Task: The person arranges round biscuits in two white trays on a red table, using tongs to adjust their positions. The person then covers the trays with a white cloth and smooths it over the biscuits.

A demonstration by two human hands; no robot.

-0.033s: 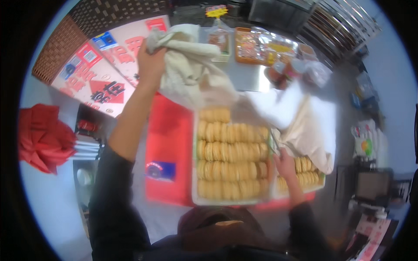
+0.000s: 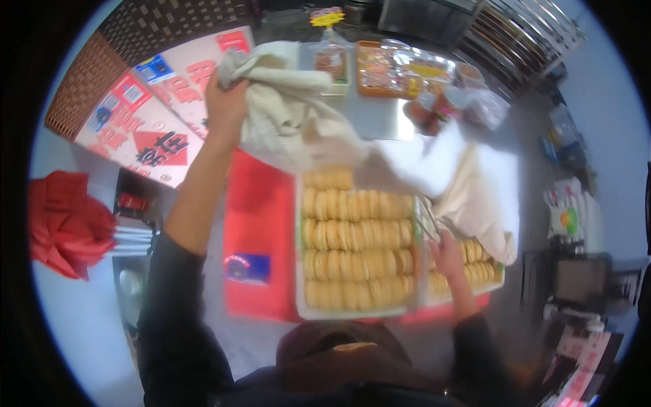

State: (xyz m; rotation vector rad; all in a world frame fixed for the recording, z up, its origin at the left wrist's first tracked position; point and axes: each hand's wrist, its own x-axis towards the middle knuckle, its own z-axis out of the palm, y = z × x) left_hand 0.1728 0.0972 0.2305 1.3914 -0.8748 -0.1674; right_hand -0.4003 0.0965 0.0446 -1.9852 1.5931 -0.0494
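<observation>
My left hand, raised at the far left, is closed round a bunched corner of a cream cloth. The cloth hangs down over the far end of a large tray filled with rows of round, flat golden pastries standing on edge. My right hand grips a pair of metal tongs above the border between this tray and a smaller one. More pastries show in the smaller tray, whose far part lies under a beige cloth.
A red mat lies under the trays, bearing a small blue card. Beyond stand an orange tray of packaged food, lidded jars and a plastic bag. Printed boards lean at left, near a red umbrella.
The scene has shifted slightly left in view. Both hands keep their grips, and the tongs show more clearly beside the large tray's right edge.
</observation>
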